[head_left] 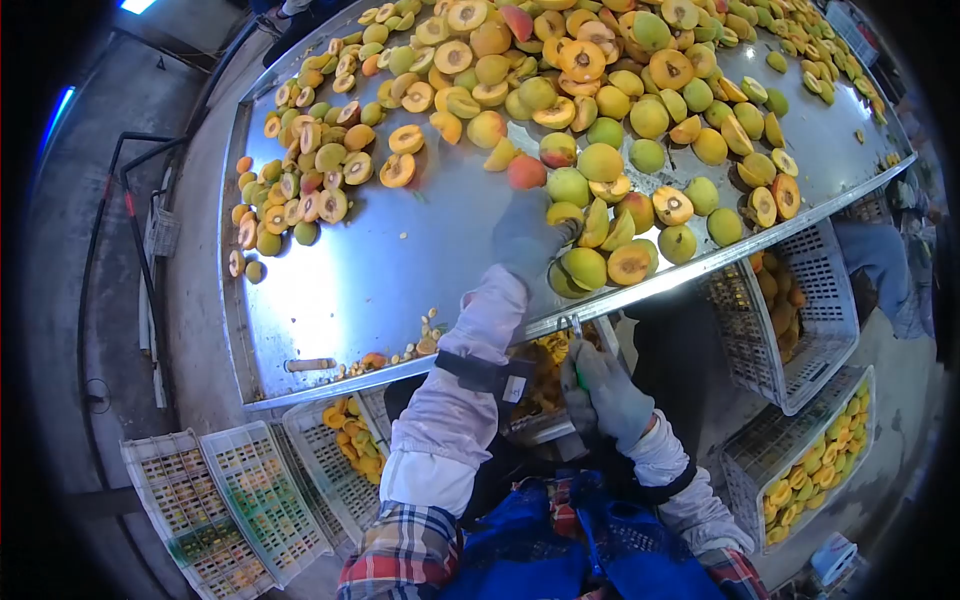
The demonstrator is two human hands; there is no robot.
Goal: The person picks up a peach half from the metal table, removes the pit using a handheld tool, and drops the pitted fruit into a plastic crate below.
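My left hand (530, 235), in a grey glove, reaches over the metal table among the fruit. Its fingers point forward at a red-orange peach (527, 172), and its thumb is spread toward green-yellow peaches (568, 187) on the right. I see nothing held in it, though the fingertips are blurred. Beside the table's front edge, my right hand (612, 390), also gloved, is closed around a slim tool with a green handle (581, 374) and a metal tip (575, 326). Halved peaches with pits, such as one half (630, 264), lie near my left hand.
The metal table (380, 270) has a raised rim and bears heaps of whole and halved peaches (583, 62). Loose pits (408, 352) and a short stick (310, 365) lie at its near left. Crates (265, 490) stand below left; fruit-filled crates (800, 310) stand right, near another person's leg (880, 265).
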